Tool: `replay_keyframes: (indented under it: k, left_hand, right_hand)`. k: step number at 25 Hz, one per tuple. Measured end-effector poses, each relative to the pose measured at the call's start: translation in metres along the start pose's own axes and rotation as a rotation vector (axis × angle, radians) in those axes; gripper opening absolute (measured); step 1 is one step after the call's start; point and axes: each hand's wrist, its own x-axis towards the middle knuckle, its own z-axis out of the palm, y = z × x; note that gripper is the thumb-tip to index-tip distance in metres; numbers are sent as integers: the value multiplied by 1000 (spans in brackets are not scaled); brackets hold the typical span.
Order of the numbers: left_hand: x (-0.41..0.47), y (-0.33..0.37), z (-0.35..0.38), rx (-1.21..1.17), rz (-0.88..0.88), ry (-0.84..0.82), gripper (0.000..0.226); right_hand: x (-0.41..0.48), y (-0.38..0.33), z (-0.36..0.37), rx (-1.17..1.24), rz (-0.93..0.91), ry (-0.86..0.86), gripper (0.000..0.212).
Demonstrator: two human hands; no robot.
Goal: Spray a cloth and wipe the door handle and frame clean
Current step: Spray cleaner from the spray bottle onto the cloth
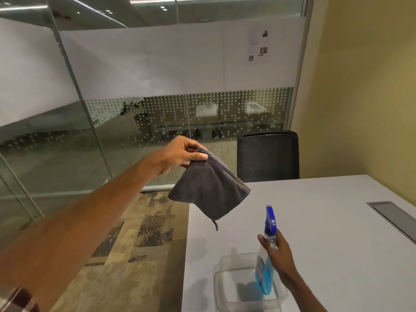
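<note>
A single wide-angle view from the person's head looks forward and down: the desk close below at the right, carpeted floor at the left, the glass wall ahead, the left hand and right hand in near view

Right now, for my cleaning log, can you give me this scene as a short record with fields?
left hand: pinches cloth by its top, held in the air
cloth: grey, hangs free
right hand: grips bottle at its neck
bottle: blue liquid, blue trigger head, nozzle toward cloth
tub: clear, on table, bottle's base over it
chair: black, behind table
door handle: not in view
</note>
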Motion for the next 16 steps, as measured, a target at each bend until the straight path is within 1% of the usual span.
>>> replay_keyframes:
  k: [3, 5, 7, 11, 14, 16]
  left_hand:
    - [8, 3, -7, 28, 7, 6, 11]
    - [14, 6, -11, 38, 20, 12, 12]
    - [20, 10, -14, 37, 36, 7, 13]
    - [32, 20, -19, 52, 43, 2, 13]
    - [39, 27, -24, 61, 25, 12, 13]
    - [41, 30, -25, 45, 19, 25, 15]
  right_hand:
    - [-4, -45, 0, 70, -113, 21, 47]
    - [-11, -74, 3, 81, -130, 21, 52]
    - [-24, -101, 10, 91, -147, -21, 50]
    - [-55, -135, 32, 73, -189, -74, 32]
    - [-77, -151, 48, 125, -177, -65, 33]
    - [-87, -160, 56, 166, -167, -73, 38]
